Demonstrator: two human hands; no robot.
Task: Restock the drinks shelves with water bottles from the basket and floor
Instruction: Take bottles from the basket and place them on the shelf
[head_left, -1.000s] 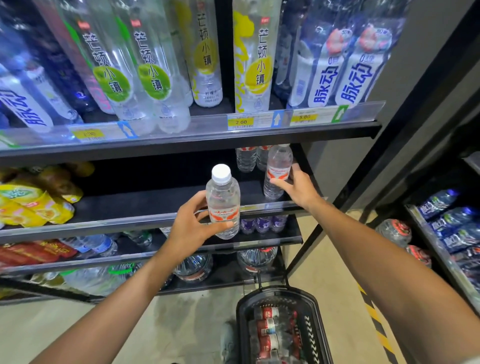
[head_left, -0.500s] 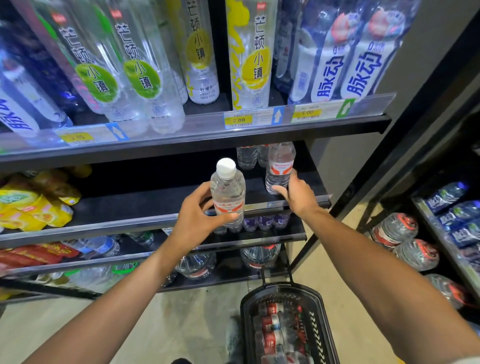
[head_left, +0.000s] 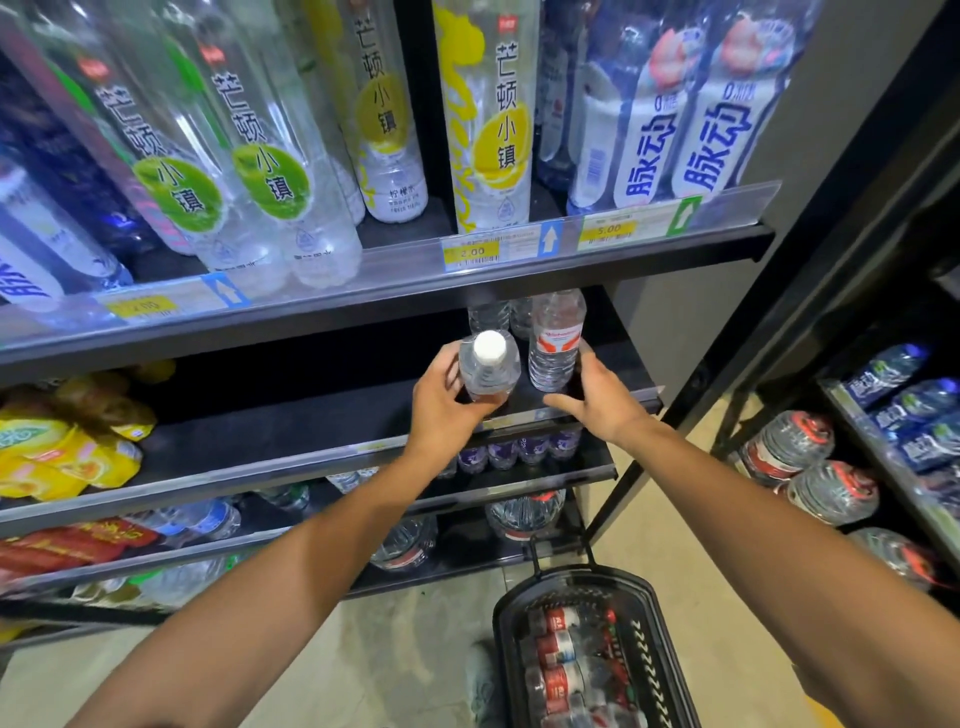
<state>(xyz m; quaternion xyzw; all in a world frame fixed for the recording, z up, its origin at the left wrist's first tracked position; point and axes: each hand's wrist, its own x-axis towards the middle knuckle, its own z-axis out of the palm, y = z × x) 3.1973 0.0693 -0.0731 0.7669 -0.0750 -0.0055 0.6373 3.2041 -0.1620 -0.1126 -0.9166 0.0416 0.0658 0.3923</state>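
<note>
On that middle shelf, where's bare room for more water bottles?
Bare dark shelf runs from the yellow packets to the left hand and its bottle. The right end is crowded: standing bottles and the right hand.

The black middle shelf (head_left: 291, 431) carries clear water bottles (head_left: 554, 340) at its 2 o'clock corner and yellow drink packs (head_left: 57, 452) at 9 o'clock; between them it lies bare.

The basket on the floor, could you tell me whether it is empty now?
No, the basket on the floor holds several red-labelled water bottles lying inside it.
</note>
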